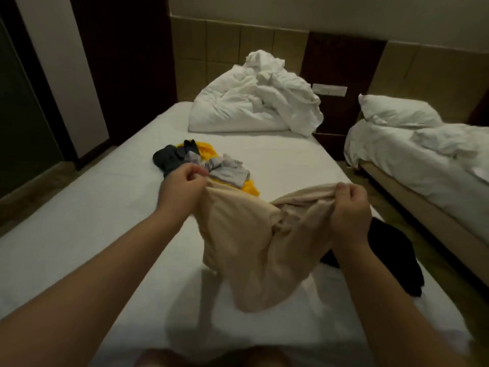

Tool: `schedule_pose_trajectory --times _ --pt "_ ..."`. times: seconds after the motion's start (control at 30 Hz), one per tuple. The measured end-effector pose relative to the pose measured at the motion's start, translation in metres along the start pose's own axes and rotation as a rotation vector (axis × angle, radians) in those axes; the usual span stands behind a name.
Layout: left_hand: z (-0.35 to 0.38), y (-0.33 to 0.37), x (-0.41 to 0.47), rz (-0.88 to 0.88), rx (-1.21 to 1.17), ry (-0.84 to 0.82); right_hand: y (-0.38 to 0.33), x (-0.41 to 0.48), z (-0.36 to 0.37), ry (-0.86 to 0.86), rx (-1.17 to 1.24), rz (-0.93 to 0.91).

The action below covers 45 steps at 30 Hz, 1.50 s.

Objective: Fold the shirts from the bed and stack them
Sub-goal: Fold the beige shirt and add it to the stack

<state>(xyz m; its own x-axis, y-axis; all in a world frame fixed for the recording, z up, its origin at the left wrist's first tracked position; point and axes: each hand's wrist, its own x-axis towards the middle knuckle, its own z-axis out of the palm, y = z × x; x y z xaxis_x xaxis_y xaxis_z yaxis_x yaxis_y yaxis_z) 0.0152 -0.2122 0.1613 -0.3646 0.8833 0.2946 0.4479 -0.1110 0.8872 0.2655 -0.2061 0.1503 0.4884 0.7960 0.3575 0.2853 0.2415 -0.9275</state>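
Observation:
A beige shirt [254, 239] hangs above the white bed [105, 207], held up between both hands. My left hand [182, 185] pinches its upper left edge. My right hand [349, 210] grips a bunched part of its upper right edge. The shirt's lower end droops close to the sheet. Behind my left hand lies a loose pile of clothes: a dark grey shirt [166, 157], a light grey shirt [227, 173] and a yellow shirt [209, 151] beneath them. A black garment [397, 258] lies at the bed's right edge, partly hidden by my right arm.
A crumpled white duvet [254, 104] with a pillow fills the head of the bed. A second bed [423, 165] with white bedding stands to the right across a narrow floor gap. Dark wall panels and a glass door are on the left.

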Motion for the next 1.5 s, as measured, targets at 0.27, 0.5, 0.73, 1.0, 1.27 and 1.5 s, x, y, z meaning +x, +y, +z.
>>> schedule_pose_trajectory --times 0.27,0.5,0.73,1.0,1.27,1.5 --pt "-0.027 -0.122 -0.140 -0.352 0.104 -0.088 0.099 -0.142 -0.054 -0.167 -0.096 0.258" --pt "-0.038 -0.163 -0.207 -0.314 0.359 -0.146 0.115 -0.199 -0.088 -0.252 -0.369 0.264" --pt "-0.027 -0.158 -0.204 -0.141 0.570 -0.233 0.102 -0.198 -0.065 -0.398 -0.640 0.097" --pt "0.031 -0.128 -0.182 0.058 0.532 -0.270 0.103 -0.181 -0.034 -0.515 -0.706 -0.026" --pt "0.121 -0.117 -0.121 0.166 0.369 -0.561 0.133 -0.141 0.035 -0.747 -0.504 0.030" --pt "0.108 -0.172 -0.081 0.050 0.744 -0.559 0.179 -0.116 0.010 -0.740 -0.978 0.164"
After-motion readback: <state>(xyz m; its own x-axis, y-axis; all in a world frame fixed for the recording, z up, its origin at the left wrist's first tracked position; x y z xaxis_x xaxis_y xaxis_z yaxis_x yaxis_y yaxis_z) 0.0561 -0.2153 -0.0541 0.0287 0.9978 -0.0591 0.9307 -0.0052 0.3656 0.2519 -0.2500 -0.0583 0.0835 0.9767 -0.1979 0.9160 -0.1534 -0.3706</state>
